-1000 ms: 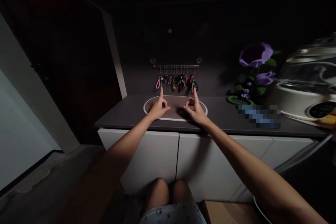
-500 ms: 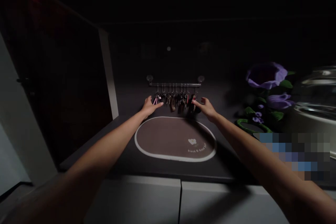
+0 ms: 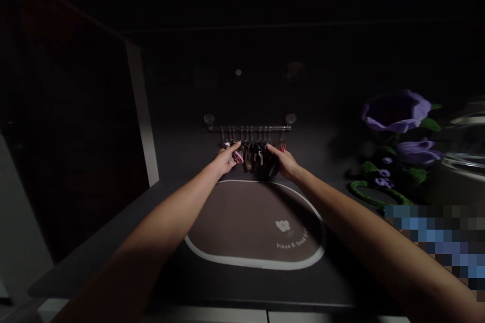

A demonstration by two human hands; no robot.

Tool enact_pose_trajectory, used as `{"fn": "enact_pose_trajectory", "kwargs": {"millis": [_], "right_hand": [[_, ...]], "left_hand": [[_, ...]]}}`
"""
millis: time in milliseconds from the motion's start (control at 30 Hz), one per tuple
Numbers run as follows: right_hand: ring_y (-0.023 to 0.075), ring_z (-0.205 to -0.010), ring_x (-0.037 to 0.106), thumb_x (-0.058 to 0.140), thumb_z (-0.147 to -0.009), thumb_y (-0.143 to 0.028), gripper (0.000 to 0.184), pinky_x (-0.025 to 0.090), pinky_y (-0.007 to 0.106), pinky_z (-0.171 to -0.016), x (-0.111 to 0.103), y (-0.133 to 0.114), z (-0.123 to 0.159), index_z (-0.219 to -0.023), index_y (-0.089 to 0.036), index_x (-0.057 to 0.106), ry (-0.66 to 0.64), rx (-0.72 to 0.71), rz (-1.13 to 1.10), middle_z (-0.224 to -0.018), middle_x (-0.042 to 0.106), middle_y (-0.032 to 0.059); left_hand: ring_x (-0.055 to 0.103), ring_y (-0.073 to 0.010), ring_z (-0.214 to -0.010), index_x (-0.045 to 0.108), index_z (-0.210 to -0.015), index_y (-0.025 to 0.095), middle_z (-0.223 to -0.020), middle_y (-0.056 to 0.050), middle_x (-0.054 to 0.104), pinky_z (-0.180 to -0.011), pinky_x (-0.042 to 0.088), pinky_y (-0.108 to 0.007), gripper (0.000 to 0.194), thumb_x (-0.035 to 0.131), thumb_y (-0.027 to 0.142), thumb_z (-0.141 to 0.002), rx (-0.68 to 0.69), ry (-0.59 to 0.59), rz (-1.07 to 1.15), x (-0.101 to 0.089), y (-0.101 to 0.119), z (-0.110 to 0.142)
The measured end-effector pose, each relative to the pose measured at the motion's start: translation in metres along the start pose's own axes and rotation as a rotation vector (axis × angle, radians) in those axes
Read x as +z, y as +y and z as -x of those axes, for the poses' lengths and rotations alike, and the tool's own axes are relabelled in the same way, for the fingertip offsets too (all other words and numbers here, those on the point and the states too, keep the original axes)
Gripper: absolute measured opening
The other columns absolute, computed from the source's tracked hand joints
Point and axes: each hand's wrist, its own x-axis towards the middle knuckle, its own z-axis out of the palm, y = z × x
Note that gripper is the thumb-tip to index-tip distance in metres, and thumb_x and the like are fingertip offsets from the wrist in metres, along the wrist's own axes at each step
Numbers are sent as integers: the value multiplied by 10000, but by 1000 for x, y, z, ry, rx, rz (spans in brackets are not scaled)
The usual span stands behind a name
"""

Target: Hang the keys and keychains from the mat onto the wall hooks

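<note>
Several keys and key rings [image 3: 248,161] hang in a row from hooks on a clear rail [image 3: 250,128], which is fixed to the dark wall by two round suction cups. At the row's left end, my left hand [image 3: 225,160] is closed around some keys, with a pink key tag [image 3: 238,156] between its thumb and fingers. From the right end, my right hand [image 3: 287,164] presses its thumb against the keys, its fingers mostly hidden behind them. A red tag [image 3: 282,147] shows just above that hand.
Below the keys a brown oval mat [image 3: 250,222] with a white border lies on the dark counter [image 3: 212,287]. To the right stand purple artificial flowers [image 3: 401,111] and a large glass-topped pot [image 3: 462,161]. A pale door frame [image 3: 142,116] rises at left.
Both hands have moved inward from the two ends and now close on the hanging keys. The pink tag has shifted right with my left hand. The view has come closer to the counter.
</note>
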Motion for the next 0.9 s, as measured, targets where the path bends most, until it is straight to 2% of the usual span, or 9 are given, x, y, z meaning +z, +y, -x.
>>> {"fn": "enact_pose_trajectory", "kwargs": {"millis": [100,200,333,433,533,600,733,900], "right_hand": [[152,-621,604,613,-731,-365,223,493,281,-600,5,-5,5,-833,-169,590,-106,161,-91,-693,658,33],[149,-545,586,541,-774,-403,234,478,283,-520,6,-8,6,-755,-171,568,-213,267,-127,-635,636,20],[133,-507,563,502,-794,-397,268,484,273,-521,7,-6,3,-669,-162,534,-229,260,-172,-569,601,17],[133,-506,559,511,-786,-399,246,470,256,-480,10,-6,5,-699,-170,532,-222,244,-187,-570,600,12],[136,-505,561,521,-779,-394,223,452,249,-430,14,-8,11,-745,-174,528,-183,261,-189,-590,602,8],[132,-488,550,527,-777,-377,204,439,243,-406,19,-11,14,-757,-174,522,-146,259,-202,-582,593,5],[124,-434,505,489,-797,-350,193,367,218,-342,32,-22,17,-719,-174,483,-117,225,-271,-526,550,-3],[122,-454,498,413,-833,-332,193,403,232,-385,50,-41,12,-709,-185,426,-20,229,-378,-530,524,-5]], "left_hand": [[565,-140,-559,506,-712,166,-581,2,552,-602,457,-303,270,703,337,-643,-59,-11,12,1,1,2],[579,-147,-618,535,-782,182,-617,10,562,-735,447,-377,255,633,403,-700,-99,-44,38,2,1,5],[572,-139,-608,560,-818,191,-634,12,592,-870,366,-470,250,529,435,-769,-107,-124,93,6,-1,10],[581,-158,-623,570,-814,170,-657,-21,620,-859,378,-483,273,479,427,-798,-116,-201,179,11,-3,13],[600,-179,-672,567,-820,150,-718,-53,636,-797,433,-439,273,466,403,-810,-119,-265,266,16,-3,16],[599,-179,-666,555,-803,144,-721,-61,628,-739,461,-395,270,455,394,-821,-131,-233,293,19,0,17],[563,-151,-600,514,-758,150,-665,-49,589,-641,476,-316,248,396,343,-860,-168,-96,342,31,13,20],[539,-146,-596,492,-783,163,-665,-39,550,-582,471,-283,241,321,296,-888,-160,31,362,50,39,23]]}}
